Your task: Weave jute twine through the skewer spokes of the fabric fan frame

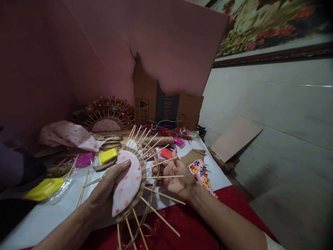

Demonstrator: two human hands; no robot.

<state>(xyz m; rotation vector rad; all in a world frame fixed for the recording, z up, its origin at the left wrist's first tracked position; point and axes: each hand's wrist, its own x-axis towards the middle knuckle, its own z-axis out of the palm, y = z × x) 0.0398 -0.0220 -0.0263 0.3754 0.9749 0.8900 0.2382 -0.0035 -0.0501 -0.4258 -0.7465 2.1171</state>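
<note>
My left hand (108, 185) grips a half-circle fan (130, 182) covered in pale pink cloth with small flowers, its thumb flat on the cloth. Thin wooden sticks (162, 217) spread outward from the curved edge, which is bound with brown twine. A loose length of twine (147, 210) runs across the sticks on the right and hangs below. My right hand (177, 175), palm partly turned up, has its curled fingers on this twine among the right-hand sticks. Part of the fingers is hidden behind the sticks.
Behind lie a twine roll (162, 140), coloured pipe cleaners (171, 130), scissors (113, 138) and floral cloth (70, 133). Yellow clay packs (108, 156) and a purple pack (84, 159) sit left. A decorated fan (106, 113) and torn cardboard (145, 93) lean at the wall.
</note>
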